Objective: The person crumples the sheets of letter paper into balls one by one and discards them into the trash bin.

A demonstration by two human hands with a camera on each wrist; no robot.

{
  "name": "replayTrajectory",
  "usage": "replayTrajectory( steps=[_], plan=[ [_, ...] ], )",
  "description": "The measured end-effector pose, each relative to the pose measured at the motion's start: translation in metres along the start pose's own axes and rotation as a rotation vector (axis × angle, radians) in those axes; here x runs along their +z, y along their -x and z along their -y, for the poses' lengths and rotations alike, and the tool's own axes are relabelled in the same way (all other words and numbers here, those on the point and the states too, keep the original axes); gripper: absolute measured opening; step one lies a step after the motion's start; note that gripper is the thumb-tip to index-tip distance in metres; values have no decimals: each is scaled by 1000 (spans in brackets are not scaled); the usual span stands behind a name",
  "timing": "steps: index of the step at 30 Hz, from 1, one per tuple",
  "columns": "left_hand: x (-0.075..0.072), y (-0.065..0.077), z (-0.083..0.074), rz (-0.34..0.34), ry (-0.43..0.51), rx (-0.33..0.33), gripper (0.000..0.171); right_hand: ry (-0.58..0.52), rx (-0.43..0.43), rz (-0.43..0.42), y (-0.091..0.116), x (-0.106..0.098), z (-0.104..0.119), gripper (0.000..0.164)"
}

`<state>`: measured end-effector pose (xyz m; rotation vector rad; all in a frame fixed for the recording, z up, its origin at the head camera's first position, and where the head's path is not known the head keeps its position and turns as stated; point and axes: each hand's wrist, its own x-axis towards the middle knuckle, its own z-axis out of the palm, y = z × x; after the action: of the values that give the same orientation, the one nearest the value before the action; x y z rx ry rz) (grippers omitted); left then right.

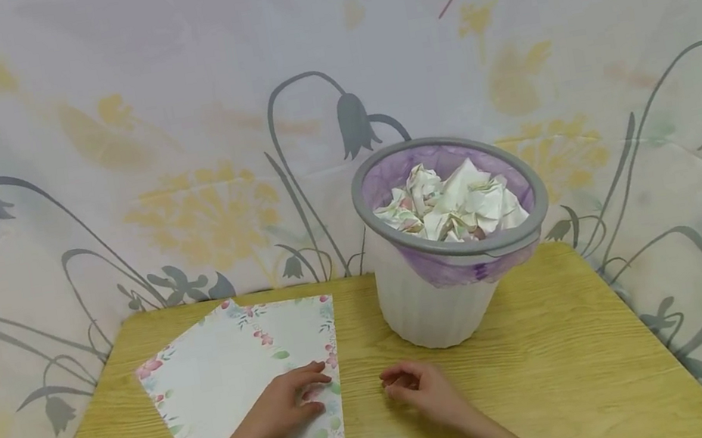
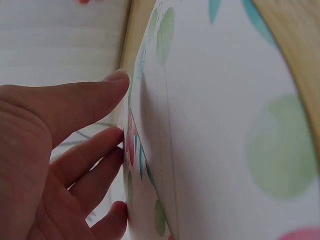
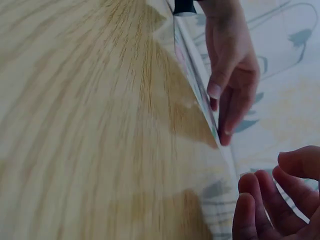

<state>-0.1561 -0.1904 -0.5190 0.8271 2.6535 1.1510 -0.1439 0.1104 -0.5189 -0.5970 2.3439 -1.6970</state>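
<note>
Two white sheets of paper with flower borders lie overlapping on the table: a slanted sheet (image 1: pixel 201 384) at the left and a straighter sheet (image 1: pixel 295 323) beside it. Over the right-hand sheet is my left hand (image 1: pixel 284 407), its fingertips at the paper and its thumb apart; nothing is gripped. In the left wrist view the fingertips (image 2: pixel 116 137) meet the paper surface. My right hand (image 1: pixel 425 389) hovers over bare wood right of the sheets, fingers loosely bent and holding nothing. The right wrist view shows its thumb (image 3: pixel 300 162) apart from the fingers.
A white bin (image 1: pixel 438 312) with a grey rim and purple liner (image 1: pixel 428 268) stands at the back right of the wooden table (image 1: pixel 584 343). Crumpled papers (image 1: pixel 458 198) fill it near the rim. Behind hangs a flower-printed cloth (image 1: pixel 195 60).
</note>
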Motion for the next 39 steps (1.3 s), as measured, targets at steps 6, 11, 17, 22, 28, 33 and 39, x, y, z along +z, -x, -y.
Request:
replayTrajectory(
  steps=[6,11,17,22,28,33,39],
  plan=[
    [11,-10,-7,13,22,11,34,12,17,25,-16,18,-3,29],
    [15,-13,-7,-58,-36,-8,41,37,5,29,-28,30,1,34],
    [3,-5,1,-184,-285,-246,77,3,31,53,-39,41,4,41],
    [-3,-3,7,-181,-320,-333,93,38,81,68,-48,47,6,45],
    [-5,-11,8,-205,-345,-304,90,131,69,53,-59,50,8,44],
    [-6,-16,9,-216,-341,-326,85,175,47,31,-64,52,7,43],
    [-6,-18,7,-226,-355,-323,82,259,23,-8,-69,57,3,41]
  ],
)
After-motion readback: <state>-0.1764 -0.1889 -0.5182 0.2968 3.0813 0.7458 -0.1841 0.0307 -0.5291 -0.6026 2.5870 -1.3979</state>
